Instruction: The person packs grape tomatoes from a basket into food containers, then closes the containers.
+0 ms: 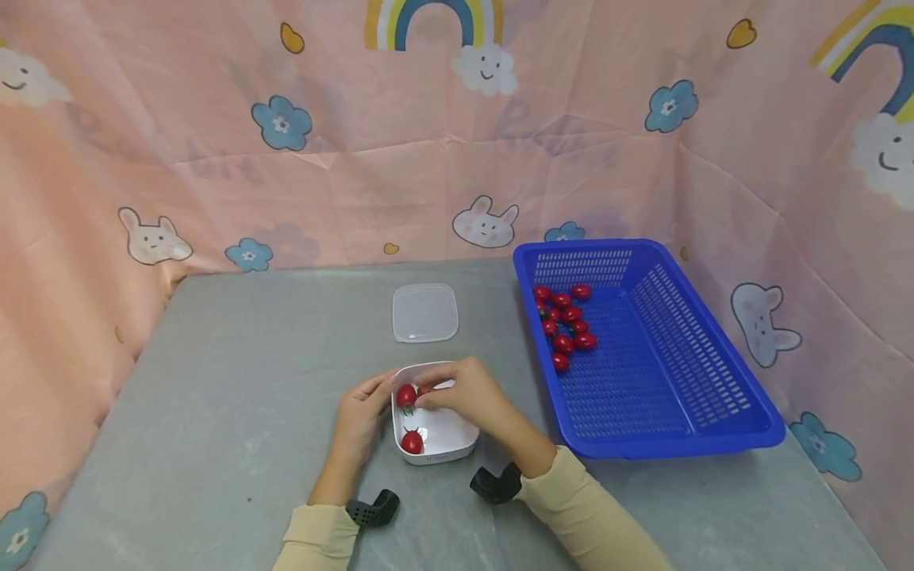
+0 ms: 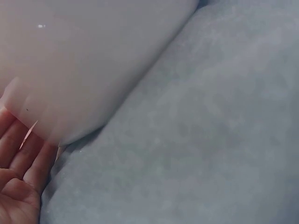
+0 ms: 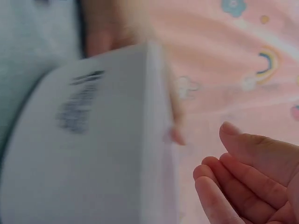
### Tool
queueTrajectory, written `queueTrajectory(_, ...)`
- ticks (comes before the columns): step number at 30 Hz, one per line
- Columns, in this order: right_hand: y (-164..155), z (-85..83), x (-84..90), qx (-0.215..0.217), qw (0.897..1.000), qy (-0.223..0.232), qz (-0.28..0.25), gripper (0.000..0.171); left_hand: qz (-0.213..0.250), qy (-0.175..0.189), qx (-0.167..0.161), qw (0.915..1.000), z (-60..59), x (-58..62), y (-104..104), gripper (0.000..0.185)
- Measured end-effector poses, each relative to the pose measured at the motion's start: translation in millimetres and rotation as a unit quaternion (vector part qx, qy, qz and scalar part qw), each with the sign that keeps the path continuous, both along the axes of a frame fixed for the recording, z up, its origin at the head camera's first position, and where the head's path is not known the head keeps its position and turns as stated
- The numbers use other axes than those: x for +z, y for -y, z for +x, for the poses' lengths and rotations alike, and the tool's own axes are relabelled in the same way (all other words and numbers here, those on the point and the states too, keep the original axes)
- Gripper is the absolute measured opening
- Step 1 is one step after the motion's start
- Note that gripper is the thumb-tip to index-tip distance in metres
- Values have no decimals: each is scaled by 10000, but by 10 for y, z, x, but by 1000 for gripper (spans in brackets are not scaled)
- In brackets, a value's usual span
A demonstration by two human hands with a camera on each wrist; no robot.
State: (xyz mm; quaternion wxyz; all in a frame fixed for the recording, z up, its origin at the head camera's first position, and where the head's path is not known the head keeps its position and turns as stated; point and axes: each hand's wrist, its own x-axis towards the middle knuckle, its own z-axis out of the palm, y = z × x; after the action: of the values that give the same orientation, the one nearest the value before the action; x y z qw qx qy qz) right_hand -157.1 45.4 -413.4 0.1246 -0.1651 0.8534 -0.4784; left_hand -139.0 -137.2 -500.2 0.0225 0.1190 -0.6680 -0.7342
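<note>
A white square container [image 1: 446, 432] stands on the table with red cherry tomatoes inside: one cherry tomato [image 1: 412, 442] near the front left, another [image 1: 406, 395] at the back left. My left hand [image 1: 359, 416] holds the container by its left side, thumb at the rim; the left wrist view has its fingers against the outer wall. Over the container's back part is my right hand [image 1: 467, 396], a bit of red showing by its fingertips in the head view. In the right wrist view, that hand [image 3: 254, 182] has thumb and fingers apart with nothing visible between them.
A blue plastic basket [image 1: 643, 396] on the right has several cherry tomatoes [image 1: 563, 343] along its left side. Behind the container lies a translucent square lid [image 1: 424, 313]. A pink patterned cloth [image 1: 343, 182] hangs behind the grey table [image 1: 236, 412].
</note>
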Motion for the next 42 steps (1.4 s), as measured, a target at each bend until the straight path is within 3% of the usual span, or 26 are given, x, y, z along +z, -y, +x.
queueTrajectory(10,-213,22,465,-161,9974,475,-523,30,145,-635,-52,9979,4,-30,3,33)
queueTrajectory(17,-447,-43,729,-430,9973,320,-499,32,156,-152,31,9998,2,4,-8,37)
queueTrajectory(23,-744,-148,881,-537,9984,143,-106,37,145,-124,21,9998,13,12,2,34)
queueTrajectory(32,-1259,-325,918,-805,9952,342,433,42,238,-96,38,9997,16,1,-2,34)
queueTrajectory(42,-1773,-567,747,-714,9939,627,568,49,222,-15,3,9998,13,14,-10,36)
